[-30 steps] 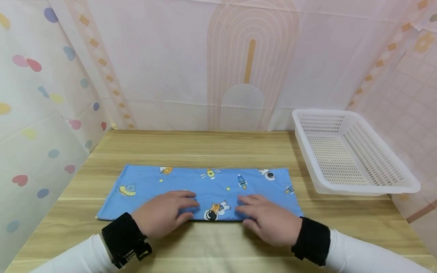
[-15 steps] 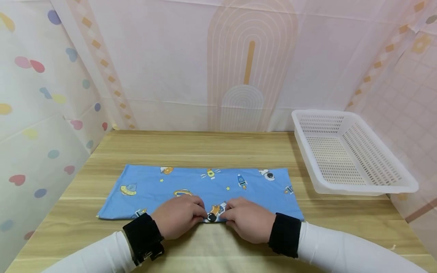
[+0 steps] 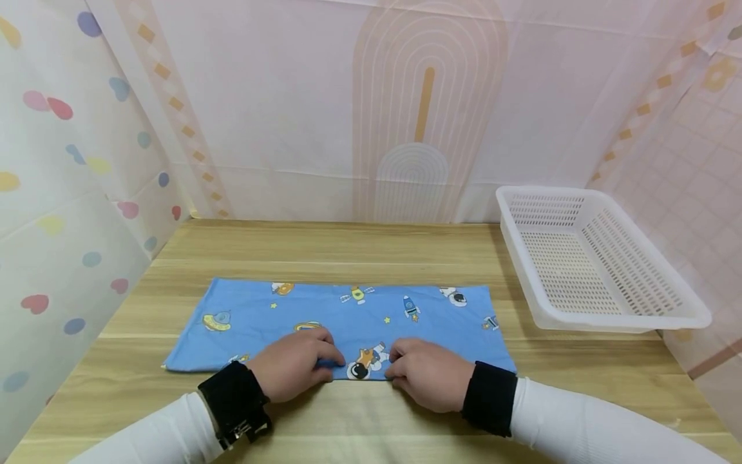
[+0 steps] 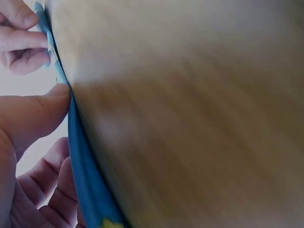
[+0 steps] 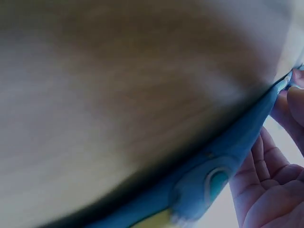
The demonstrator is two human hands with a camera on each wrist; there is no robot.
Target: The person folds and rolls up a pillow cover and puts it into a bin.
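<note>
A blue cloth [image 3: 333, 306] printed with astronauts, rockets and planets lies flat on the wooden table as a long, folded strip. My left hand [image 3: 292, 364] is at its front edge, left of centre, with the thumb against the edge and the fingers curled over the top. To the right of a printed astronaut, my right hand [image 3: 431, 375] pinches the same edge between thumb and fingers. In the left wrist view the thumb [image 4: 35, 116] touches the cloth's edge [image 4: 85, 166]. The right wrist view shows the cloth [image 5: 223, 152] running up to the right hand's fingers.
A white plastic basket [image 3: 626, 322] with slotted walls stands at the right of the table [image 3: 348, 248], with nothing in it. Patterned sheets [image 3: 278, 109] hang behind and at both sides. Each wrist wears a black band [image 3: 489, 399].
Both hands first came inward from lying over the cloth to its front edge near the middle. Since then they have slid slightly apart along that edge. The cloth stays in place.
</note>
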